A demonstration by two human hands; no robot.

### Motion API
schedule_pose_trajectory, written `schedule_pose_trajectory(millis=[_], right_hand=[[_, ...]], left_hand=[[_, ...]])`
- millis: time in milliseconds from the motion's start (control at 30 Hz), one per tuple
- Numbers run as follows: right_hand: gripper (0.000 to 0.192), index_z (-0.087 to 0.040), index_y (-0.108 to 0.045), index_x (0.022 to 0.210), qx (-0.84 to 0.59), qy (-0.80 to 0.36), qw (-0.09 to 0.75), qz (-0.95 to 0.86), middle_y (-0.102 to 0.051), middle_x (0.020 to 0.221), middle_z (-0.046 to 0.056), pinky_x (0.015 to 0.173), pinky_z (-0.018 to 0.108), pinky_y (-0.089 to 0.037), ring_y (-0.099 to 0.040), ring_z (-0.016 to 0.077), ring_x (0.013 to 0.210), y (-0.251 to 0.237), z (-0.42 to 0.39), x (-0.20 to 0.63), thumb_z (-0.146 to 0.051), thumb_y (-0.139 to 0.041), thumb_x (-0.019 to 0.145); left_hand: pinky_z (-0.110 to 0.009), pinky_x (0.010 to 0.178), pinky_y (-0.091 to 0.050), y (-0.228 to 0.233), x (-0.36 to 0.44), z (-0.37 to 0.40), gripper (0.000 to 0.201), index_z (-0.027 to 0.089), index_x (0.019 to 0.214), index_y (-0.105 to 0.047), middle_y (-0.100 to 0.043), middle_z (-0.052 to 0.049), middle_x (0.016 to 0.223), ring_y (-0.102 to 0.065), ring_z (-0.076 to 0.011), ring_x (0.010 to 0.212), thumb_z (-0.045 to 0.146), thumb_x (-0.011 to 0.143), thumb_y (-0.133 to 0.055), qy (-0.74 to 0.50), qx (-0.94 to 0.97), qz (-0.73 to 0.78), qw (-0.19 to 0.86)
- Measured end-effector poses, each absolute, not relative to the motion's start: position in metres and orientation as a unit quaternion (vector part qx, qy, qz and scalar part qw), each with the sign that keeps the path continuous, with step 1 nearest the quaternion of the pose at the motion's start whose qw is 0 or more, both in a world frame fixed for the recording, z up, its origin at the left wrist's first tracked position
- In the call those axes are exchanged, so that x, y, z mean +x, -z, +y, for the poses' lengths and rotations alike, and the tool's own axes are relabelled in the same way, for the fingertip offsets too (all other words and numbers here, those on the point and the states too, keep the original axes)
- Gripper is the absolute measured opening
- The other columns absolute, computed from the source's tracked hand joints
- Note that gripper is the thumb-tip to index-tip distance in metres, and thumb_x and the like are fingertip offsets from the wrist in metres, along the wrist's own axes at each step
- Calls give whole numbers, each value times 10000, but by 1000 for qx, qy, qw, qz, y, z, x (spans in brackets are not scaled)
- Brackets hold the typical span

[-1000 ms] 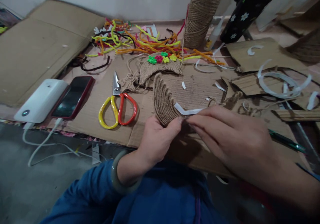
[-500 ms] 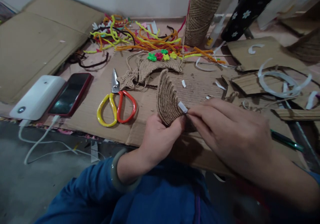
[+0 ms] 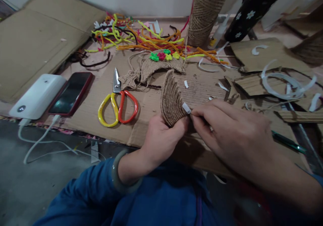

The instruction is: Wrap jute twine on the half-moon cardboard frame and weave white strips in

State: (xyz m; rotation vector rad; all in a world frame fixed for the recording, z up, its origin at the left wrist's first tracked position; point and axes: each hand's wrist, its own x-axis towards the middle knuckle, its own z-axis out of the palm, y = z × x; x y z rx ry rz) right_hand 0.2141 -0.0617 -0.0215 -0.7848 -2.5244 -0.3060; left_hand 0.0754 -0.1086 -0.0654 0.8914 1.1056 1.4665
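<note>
— Two hands meet low in the head view, just right of centre. The left hand (image 3: 158,140) is closed around the bottom of a jute-wrapped wing piece (image 3: 171,98), thumb pressed on its lower edge, holding it upright above the cardboard sheet (image 3: 151,98).

— And the other one?

— The right hand (image 3: 232,132) comes in from four o'clock, fingertips pinched together on a small white paper strip (image 3: 186,107) at the wing piece's right edge. Only a short end of that strip shows past the fingers.

— What lies around them?

— At nine o'clock from the wing piece, scissors (image 3: 118,106) with one yellow and one red handle lie flat on the cardboard. Farther toward nine, a red-cased phone (image 3: 70,94) lies just beside a white power bank (image 3: 37,96). At twelve o'clock lies another jute piece with small bright flowers (image 3: 163,64), and beyond it a tangle of coloured pipe cleaners (image 3: 141,39). A tall cone of jute twine (image 3: 204,17) stands at one o'clock. White curled strips (image 3: 285,83) lie on cardboard scraps at three o'clock.
</note>
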Motion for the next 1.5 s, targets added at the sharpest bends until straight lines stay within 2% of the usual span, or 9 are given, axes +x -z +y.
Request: schedule_pose_trajectory(millis=[200, 400, 567, 867, 967, 1300, 1500], right_hand=[[207, -145, -632, 743, -298, 74, 233, -923, -669, 694, 53, 468, 295, -322, -602, 152, 576, 21, -62, 214, -199, -509, 900], [227, -163, -601, 695, -294, 76, 230, -925, -632, 649, 43, 471, 297, -317, -585, 162, 560, 22, -60, 214, -181, -494, 894], [240, -163, -596, 685, -312, 45, 223, -922, -598, 631, 37, 477, 296, -316, -574, 167, 558, 20, -60, 213, -193, -478, 892], [239, -161, -636, 776, -339, -2, 227, -913, -616, 686, 26, 548, 275, -359, -588, 158, 630, 20, -58, 216, -239, -467, 925], [236, -159, -637, 800, -348, -14, 219, -911, -634, 716, 34, 539, 278, -355, -604, 166, 643, 21, -58, 216, -273, -475, 929], [245, -154, -614, 771, -333, -5, 209, -920, -646, 704, 46, 515, 270, -351, -605, 160, 625, 19, -57, 214, -202, -425, 920], [201, -151, -613, 807, -351, -4, 228, -908, -646, 687, 34, 516, 277, -359, -585, 155, 587, 21, -59, 214, -254, -476, 913]], left_hand=[[-298, 824, -558, 64, 76, -109, 153, 172, 926, -719, -741, -16, 896, -681, -179, 882, 217, 805, -636, -602, 374, 485, 512], [-292, 807, -558, 62, 77, -108, 142, 174, 893, -726, -742, -7, 865, -682, -180, 862, 176, 778, -642, -596, 375, 491, 513], [-292, 834, -547, 64, 76, -109, 178, 180, 932, -721, -742, -10, 917, -674, -180, 892, 156, 770, -650, -598, 376, 477, 523], [-273, 828, -534, 64, 76, -110, 152, 176, 903, -712, -735, 4, 902, -663, -163, 878, 129, 779, -638, -601, 373, 480, 519], [-272, 806, -534, 65, 76, -110, 153, 177, 912, -713, -733, 2, 910, -656, -160, 858, 137, 791, -628, -597, 383, 482, 513], [-266, 784, -524, 67, 76, -110, 164, 205, 953, -717, -730, 9, 899, -648, -150, 832, 186, 812, -636, -606, 379, 476, 512], [-267, 827, -531, 68, 76, -109, 215, 215, 966, -726, -733, 15, 908, -662, -152, 870, 127, 786, -649, -610, 376, 463, 522]])
